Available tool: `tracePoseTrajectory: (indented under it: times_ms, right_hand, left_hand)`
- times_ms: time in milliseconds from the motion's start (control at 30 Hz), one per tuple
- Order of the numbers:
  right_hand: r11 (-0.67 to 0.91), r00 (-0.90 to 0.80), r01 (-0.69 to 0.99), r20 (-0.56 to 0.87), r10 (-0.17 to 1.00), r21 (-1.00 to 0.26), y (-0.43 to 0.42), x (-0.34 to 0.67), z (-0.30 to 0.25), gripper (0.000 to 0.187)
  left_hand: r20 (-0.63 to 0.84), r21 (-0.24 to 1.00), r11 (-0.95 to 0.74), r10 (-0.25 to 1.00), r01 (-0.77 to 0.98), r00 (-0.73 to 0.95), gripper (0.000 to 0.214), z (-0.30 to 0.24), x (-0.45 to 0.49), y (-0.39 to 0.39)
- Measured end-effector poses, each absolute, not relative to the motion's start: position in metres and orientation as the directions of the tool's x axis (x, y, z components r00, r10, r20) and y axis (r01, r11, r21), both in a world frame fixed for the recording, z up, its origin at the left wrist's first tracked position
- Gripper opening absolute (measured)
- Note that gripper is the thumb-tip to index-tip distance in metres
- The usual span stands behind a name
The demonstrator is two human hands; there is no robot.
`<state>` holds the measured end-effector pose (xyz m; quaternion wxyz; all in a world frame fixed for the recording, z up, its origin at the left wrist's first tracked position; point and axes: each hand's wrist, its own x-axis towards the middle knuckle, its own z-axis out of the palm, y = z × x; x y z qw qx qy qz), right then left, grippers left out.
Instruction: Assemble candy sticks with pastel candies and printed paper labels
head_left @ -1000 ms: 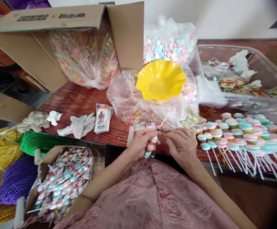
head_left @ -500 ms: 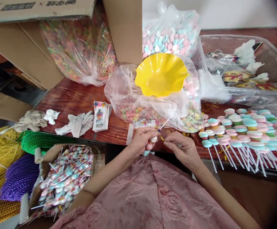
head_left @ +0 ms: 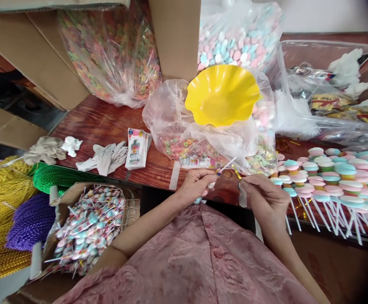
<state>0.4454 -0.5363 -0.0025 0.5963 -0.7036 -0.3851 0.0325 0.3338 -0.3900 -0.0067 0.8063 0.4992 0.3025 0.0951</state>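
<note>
Near the table's front edge, my left hand [head_left: 192, 185] is closed around a candy skewer [head_left: 212, 185] of pink, white and blue sweets. Its white stick [head_left: 230, 163] points up and to the right, and my fingers hide most of the sweets. To the right, my right hand [head_left: 268, 203] pinches a short gold twist tie [head_left: 237, 172] between thumb and fingertips, apart from the stick. Finished-looking skewers [head_left: 339, 177] of stacked pink, white and blue sweets lie beside my right hand, sticks toward me.
Behind my hands a yellow wavy bowl [head_left: 222, 95] rests on bags of candy. At left are a stack of printed cards [head_left: 137, 148], gloves [head_left: 106, 157] and a carton of wrapped skewers [head_left: 92, 223]. A clear plastic bin [head_left: 336, 118] stands back right; bundled twist ties [head_left: 28, 221] lie far left.
My right hand has moved right, away from the stick, with the gold twist tie in its fingers. My left hand still grips the skewer. The whole view has shifted slightly.
</note>
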Motion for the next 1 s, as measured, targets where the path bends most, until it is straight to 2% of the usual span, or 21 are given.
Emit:
tracePoseTrajectory:
  times_ms: [67, 133, 200, 433, 567, 667, 733, 800, 900, 1000]
  right_hand:
    - [0.013, 0.696, 0.552, 0.469, 0.544, -0.834, -0.535, 0.441, 0.002, 0.016]
    - [0.007, 0.597, 0.644, 0.507, 0.622, -0.765, -0.529, 0.436, 0.004, 0.020]
    - [0.001, 0.515, 0.686, 0.487, 0.705, -0.728, -0.520, 0.432, 0.001, 0.021]
    - [0.025, 0.531, 0.585, 0.406, 0.744, -0.811, -0.510, 0.434, -0.022, 0.023]
    - [-0.005, 0.614, 0.466, 0.319, 0.722, -0.885, -0.512, 0.428, -0.024, 0.025]
    - [0.018, 0.717, 0.395, 0.321, 0.619, -0.918, -0.513, 0.420, -0.022, 0.026]
    - [0.025, 0.762, 0.349, 0.300, 0.574, -0.937, -0.515, 0.417, -0.020, 0.018]
    - [0.011, 0.769, 0.238, 0.195, 0.608, -0.971, -0.516, 0.418, -0.019, 0.009]
    - [-0.008, 0.705, -0.024, -0.023, 0.708, -1.000, -0.519, 0.427, -0.018, 0.013]
    - [-0.029, 0.616, -0.186, -0.139, 0.775, -0.982, -0.520, 0.440, -0.013, 0.018]
  left_hand:
    - [-0.409, 0.862, 0.476, 0.447, 0.176, 0.796, 0.033, -0.006, 0.334, -0.391]
    - [-0.392, 0.868, 0.465, 0.428, 0.173, 0.814, 0.029, -0.004, 0.334, -0.393]
    - [-0.356, 0.880, 0.452, 0.419, 0.148, 0.835, 0.026, -0.003, 0.333, -0.395]
    - [-0.293, 0.898, 0.428, 0.409, 0.102, 0.864, 0.028, -0.013, 0.324, -0.393]
    - [-0.244, 0.923, 0.377, 0.437, 0.070, 0.866, 0.029, -0.020, 0.324, -0.391]
    - [-0.189, 0.959, 0.278, 0.476, 0.056, 0.859, 0.030, -0.021, 0.325, -0.391]
    - [-0.115, 0.983, 0.183, 0.485, 0.029, 0.867, 0.030, -0.021, 0.326, -0.390]
    - [-0.021, 0.997, 0.073, 0.478, -0.016, 0.878, 0.030, -0.019, 0.327, -0.390]
    - [0.127, 0.989, -0.120, 0.442, -0.081, 0.888, 0.028, -0.012, 0.329, -0.387]
    - [0.232, 0.951, -0.281, 0.371, -0.130, 0.899, 0.029, -0.004, 0.331, -0.385]
